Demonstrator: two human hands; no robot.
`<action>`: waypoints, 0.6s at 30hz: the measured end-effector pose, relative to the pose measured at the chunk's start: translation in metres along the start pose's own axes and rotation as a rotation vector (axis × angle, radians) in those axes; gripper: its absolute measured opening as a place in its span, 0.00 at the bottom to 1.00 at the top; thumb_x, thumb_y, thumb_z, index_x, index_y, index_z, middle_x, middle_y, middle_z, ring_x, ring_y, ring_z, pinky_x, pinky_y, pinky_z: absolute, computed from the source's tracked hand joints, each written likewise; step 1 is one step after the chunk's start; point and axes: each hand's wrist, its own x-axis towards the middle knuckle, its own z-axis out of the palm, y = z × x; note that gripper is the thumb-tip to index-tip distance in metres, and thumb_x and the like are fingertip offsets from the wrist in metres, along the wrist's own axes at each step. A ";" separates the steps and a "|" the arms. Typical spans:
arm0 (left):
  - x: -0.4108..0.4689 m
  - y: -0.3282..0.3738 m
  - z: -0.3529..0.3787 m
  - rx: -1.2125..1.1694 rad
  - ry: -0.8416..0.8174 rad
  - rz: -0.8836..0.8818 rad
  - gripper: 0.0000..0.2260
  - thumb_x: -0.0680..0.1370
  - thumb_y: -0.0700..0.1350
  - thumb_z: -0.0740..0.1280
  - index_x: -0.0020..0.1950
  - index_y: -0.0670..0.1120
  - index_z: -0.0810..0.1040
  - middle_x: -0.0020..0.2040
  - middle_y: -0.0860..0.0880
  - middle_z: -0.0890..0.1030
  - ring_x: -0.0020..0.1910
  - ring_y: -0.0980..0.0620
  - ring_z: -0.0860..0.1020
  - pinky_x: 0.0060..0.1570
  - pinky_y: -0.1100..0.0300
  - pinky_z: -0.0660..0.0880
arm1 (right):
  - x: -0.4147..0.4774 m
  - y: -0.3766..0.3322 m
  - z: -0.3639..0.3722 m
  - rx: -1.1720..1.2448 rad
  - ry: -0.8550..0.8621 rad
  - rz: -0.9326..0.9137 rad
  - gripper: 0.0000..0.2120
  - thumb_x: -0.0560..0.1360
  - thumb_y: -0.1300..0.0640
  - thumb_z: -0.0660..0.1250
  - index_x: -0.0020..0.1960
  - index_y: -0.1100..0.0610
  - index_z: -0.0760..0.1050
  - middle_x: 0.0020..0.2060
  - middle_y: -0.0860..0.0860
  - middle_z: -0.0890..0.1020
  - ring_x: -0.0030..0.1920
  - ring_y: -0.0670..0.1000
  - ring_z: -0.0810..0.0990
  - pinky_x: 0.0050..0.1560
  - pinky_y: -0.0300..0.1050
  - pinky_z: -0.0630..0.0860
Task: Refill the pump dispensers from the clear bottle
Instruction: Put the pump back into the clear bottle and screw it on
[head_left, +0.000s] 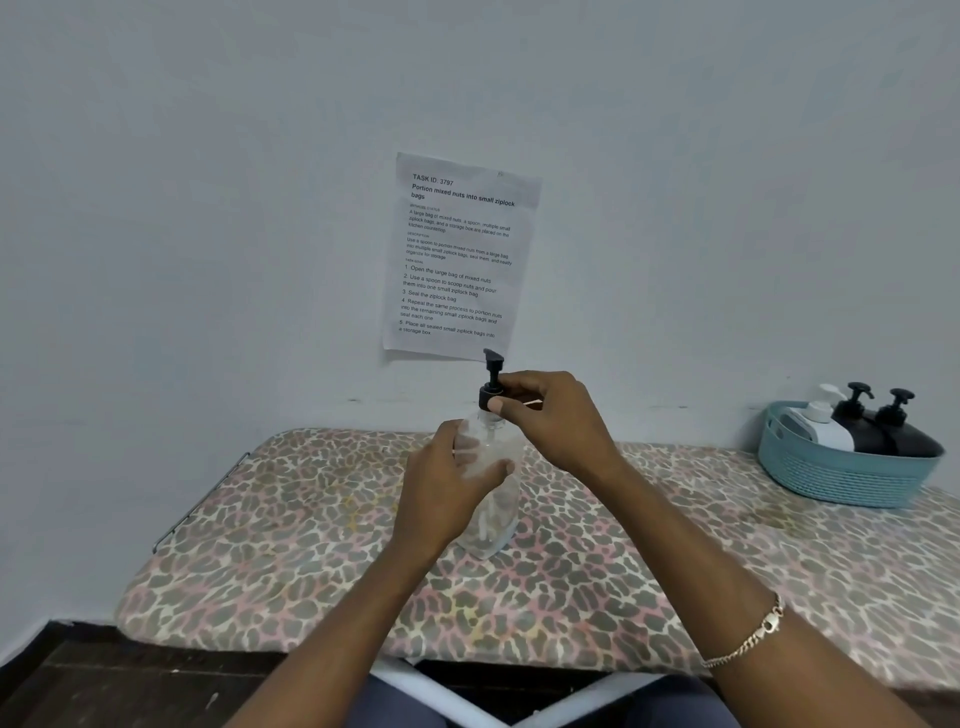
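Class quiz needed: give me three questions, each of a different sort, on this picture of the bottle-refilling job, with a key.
1. True or false: the left hand grips the body of the clear bottle.
2. Which part does the right hand pinch? A) the black pump collar B) the spout tip C) the bottle's base
3. Fill in: the blue basket holds ___ pump dispensers.
Key: 1 true; 2 A; 3 three.
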 end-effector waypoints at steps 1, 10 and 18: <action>0.001 -0.001 -0.001 0.003 -0.004 0.002 0.30 0.71 0.60 0.80 0.69 0.51 0.77 0.56 0.55 0.83 0.54 0.62 0.81 0.54 0.58 0.81 | 0.000 0.001 -0.001 -0.001 -0.008 0.001 0.14 0.77 0.53 0.75 0.62 0.51 0.84 0.44 0.36 0.84 0.47 0.30 0.82 0.48 0.26 0.73; 0.002 -0.004 -0.002 0.017 -0.025 0.023 0.28 0.73 0.60 0.78 0.69 0.54 0.76 0.57 0.56 0.83 0.56 0.62 0.81 0.55 0.59 0.81 | 0.006 0.007 0.015 0.041 0.053 0.063 0.18 0.67 0.48 0.83 0.46 0.55 0.78 0.38 0.48 0.77 0.35 0.45 0.73 0.36 0.32 0.69; 0.002 -0.006 -0.003 0.029 -0.021 0.049 0.32 0.72 0.62 0.78 0.73 0.51 0.75 0.59 0.56 0.83 0.55 0.61 0.82 0.53 0.65 0.79 | 0.008 0.008 0.007 0.136 -0.088 0.102 0.20 0.72 0.45 0.80 0.59 0.51 0.79 0.54 0.44 0.83 0.53 0.44 0.82 0.55 0.44 0.77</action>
